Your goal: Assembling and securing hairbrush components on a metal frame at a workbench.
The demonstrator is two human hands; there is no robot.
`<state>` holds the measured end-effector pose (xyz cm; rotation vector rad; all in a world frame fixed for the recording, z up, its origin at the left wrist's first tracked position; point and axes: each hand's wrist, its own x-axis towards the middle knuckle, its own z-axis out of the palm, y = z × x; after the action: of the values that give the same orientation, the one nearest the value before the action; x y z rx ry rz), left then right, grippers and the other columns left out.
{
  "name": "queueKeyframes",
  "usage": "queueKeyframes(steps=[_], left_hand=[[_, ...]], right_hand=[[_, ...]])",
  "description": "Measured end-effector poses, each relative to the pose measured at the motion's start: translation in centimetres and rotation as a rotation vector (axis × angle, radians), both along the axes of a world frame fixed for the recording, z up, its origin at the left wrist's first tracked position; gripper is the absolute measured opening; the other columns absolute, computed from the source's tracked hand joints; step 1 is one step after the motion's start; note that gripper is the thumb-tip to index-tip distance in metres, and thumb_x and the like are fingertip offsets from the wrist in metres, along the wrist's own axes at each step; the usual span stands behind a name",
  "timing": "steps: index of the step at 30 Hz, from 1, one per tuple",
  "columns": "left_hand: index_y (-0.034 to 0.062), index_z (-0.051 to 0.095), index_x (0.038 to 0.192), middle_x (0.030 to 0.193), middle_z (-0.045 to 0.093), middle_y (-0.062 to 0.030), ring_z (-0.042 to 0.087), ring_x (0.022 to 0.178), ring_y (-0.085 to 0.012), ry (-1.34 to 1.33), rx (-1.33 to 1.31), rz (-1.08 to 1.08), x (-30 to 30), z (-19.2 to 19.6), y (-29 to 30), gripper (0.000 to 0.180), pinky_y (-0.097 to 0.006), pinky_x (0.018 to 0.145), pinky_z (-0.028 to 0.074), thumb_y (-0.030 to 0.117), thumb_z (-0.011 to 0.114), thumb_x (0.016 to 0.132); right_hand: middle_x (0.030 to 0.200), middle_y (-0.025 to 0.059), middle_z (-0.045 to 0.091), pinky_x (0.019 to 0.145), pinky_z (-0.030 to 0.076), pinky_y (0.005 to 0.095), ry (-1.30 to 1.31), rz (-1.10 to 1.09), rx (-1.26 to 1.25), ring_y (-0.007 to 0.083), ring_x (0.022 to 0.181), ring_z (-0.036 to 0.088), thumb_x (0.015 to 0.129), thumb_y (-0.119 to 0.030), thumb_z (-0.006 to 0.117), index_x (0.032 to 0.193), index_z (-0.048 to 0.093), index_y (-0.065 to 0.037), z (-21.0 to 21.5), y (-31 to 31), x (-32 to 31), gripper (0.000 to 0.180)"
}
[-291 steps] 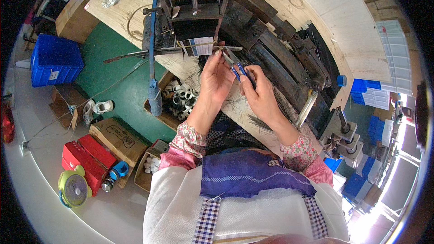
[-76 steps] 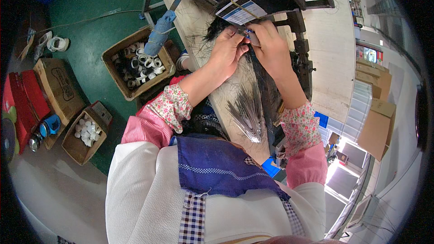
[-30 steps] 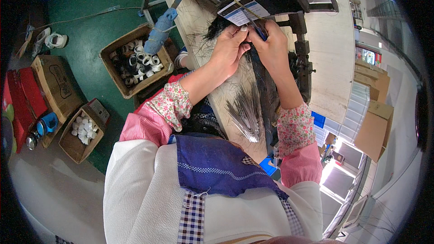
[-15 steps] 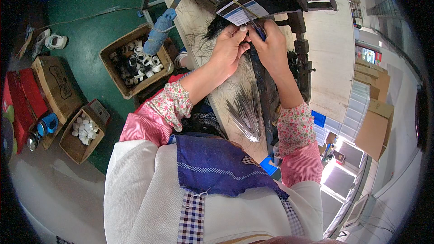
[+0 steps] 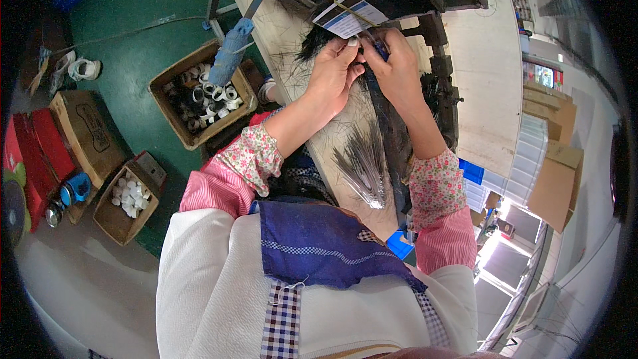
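Observation:
Both hands meet at the work table, just below a printed card (image 5: 349, 18). My left hand (image 5: 330, 74) is closed in a pinch, thumb against forefinger; what lies between the fingertips is too small to make out. A tuft of black hair-like fibres (image 5: 315, 42) sticks out beside its knuckles. In my right hand (image 5: 399, 66), the fingers wrap a slim tool with a dark blue handle (image 5: 381, 50); its thin metal end points up toward the card. A fanned bundle of thin grey strands (image 5: 362, 166) lies on the table between my forearms.
A dark metal frame (image 5: 438, 46) stands at the right of the hands. A blue wrapped bar (image 5: 231, 50) hangs at the left. On the green floor are a box of white rings (image 5: 183, 136) and a smaller box of white pieces (image 5: 109, 223). Loose hairs litter the wooden table (image 5: 279, 40).
The whole view has shifted slightly. The tool's metal end shows less above my right fingers, and both hands stay close together in nearly the same place.

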<state>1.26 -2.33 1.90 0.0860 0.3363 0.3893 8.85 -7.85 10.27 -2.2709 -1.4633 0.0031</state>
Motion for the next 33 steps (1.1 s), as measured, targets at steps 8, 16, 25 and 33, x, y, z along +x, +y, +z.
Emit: queueKeyframes(steps=[8, 16, 25, 33], left_hand=[[0.0026, 0.055, 0.105, 0.092, 0.057, -0.0008, 0.053, 0.075, -0.0091, 0.091, 0.085, -0.089, -2.9, 1.1, -0.2, 0.016, -0.023, 0.064, 0.045, 0.014, 0.054, 0.094], [0.0006, 0.055, 0.109, 0.094, 0.059, -0.006, 0.055, 0.077, -0.0126, -0.08, 0.506, -0.091, -7.0, 3.9, -1.7, 0.02, -0.026, 0.069, 0.046, 0.013, 0.055, 0.094], [-0.0005, 0.056, 0.105, 0.085, 0.06, -0.0063, 0.056, 0.072, -0.0133, -0.141, 0.594, -0.216, -7.9, 5.2, -4.5, 0.017, -0.026, 0.066, 0.046, 0.011, 0.057, 0.092], [0.0027, 0.058, 0.098, 0.08, 0.061, -0.0055, 0.057, 0.069, -0.0141, -0.082, 0.489, -0.476, -8.7, 6.5, -6.9, 0.012, -0.027, 0.062, 0.046, 0.013, 0.058, 0.092]], right_hand=[[0.063, 0.0029, 0.048, 0.052, 0.038, 0.0267, 0.745, -0.403, 0.174, 0.0115, 0.054, 0.046, 0.089, -0.016, 0.059, 0.088, 0.054, 0.0, 3.4, -1.5, -4.5, 0.018], [0.056, -0.0043, 0.04, 0.045, 0.031, 0.0231, 1.376, -0.422, 0.501, 0.0063, 0.048, 0.037, 0.092, -0.015, 0.057, 0.092, 0.053, -0.004, 4.3, -5.6, -8.1, 0.012], [0.058, -0.0048, 0.041, 0.045, 0.031, 0.0222, 1.347, -0.439, 0.688, 0.0043, 0.048, 0.035, 0.093, -0.016, 0.057, 0.094, 0.054, -0.003, 3.5, -10.4, -10.5, 0.013], [0.058, -0.0051, 0.043, 0.045, 0.031, 0.0208, 1.217, -0.535, 0.728, 0.0021, 0.05, 0.037, 0.092, -0.018, 0.058, 0.093, 0.059, -0.001, 3.6, -15.8, -12.3, 0.017]])
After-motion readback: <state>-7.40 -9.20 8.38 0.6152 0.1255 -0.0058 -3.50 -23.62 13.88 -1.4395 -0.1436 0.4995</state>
